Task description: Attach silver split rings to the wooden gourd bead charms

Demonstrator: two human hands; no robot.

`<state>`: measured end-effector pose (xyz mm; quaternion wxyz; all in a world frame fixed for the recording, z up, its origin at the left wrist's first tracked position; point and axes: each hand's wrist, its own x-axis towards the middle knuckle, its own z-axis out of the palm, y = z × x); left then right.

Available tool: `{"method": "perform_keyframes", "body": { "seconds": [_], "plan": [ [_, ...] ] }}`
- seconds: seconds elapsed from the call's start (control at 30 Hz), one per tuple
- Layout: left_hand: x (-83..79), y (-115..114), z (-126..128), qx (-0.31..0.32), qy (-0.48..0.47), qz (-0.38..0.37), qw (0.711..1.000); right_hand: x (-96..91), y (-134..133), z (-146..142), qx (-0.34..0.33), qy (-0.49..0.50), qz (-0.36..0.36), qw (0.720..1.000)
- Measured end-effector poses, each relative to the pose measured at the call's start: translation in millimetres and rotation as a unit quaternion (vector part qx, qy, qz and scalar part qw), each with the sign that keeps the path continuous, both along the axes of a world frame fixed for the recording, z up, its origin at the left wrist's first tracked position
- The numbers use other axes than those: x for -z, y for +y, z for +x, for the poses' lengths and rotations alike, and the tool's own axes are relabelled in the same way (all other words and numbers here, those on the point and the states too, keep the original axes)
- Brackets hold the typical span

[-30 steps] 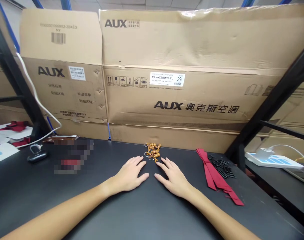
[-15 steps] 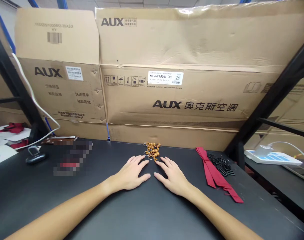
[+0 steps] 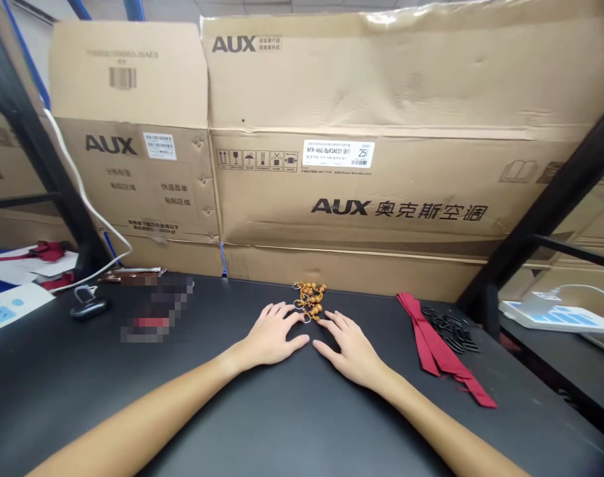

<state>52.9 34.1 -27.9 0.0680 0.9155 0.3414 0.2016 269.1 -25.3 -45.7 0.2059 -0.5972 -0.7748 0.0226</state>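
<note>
My left hand [image 3: 273, 336] lies flat on the black table [image 3: 292, 411], fingers spread, holding nothing. My right hand [image 3: 350, 348] rests flat beside it, thumbs nearly meeting, also empty. Just beyond the fingertips of both hands sits a small heap of wooden-bead keyrings [image 3: 309, 299] with metal rings. To the right of my right hand lies a bundle of dark red ribbons [image 3: 437, 343], and past it a pile of black metal buckles [image 3: 453, 328].
Large AUX cardboard boxes [image 3: 381, 165] wall off the back of the table. A black padlock-like item [image 3: 88, 305] and a blurred patch sit at the left. A black shelf post [image 3: 545, 212] slants at the right, with a white power strip [image 3: 560, 317] behind it.
The view has shifted slightly. Both hands stay flat on the table in the same place next to the bead keyrings.
</note>
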Motion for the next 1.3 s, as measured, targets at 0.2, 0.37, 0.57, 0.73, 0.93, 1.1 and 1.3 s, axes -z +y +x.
{"method": "perform_keyframes", "body": {
  "seconds": [0.2,0.37,0.57,0.73,0.93,1.1,1.3],
  "plan": [
    [-4.7,-7,-6,0.093,-0.076,-0.048,0.992,-4.6,-4,2,-0.051,0.074,0.041,0.995],
    [-6.1,-8,-6,0.143,-0.072,-0.067,0.985,-4.4,-5,3,-0.101,0.045,0.037,0.993],
    [-8.5,-10,-8,0.146,-0.063,-0.075,0.984,-12.9,-9,-3,-0.102,0.043,0.036,0.993],
    [-6.3,-11,-10,0.123,-0.069,-0.052,0.989,-17.3,-13,-6,-0.127,0.072,0.032,0.989],
    [-9.7,-14,-10,0.148,-0.059,-0.020,0.987,-19.2,-14,-7,-0.145,0.104,0.015,0.984],
    [-13.1,-15,-10,0.157,-0.060,-0.031,0.985,-15.6,-12,-6,-0.121,0.108,0.024,0.986],
    [-12.3,-16,-11,0.150,-0.064,-0.036,0.986,-19.3,-14,-7,-0.138,0.118,0.017,0.983]
  ]
}}
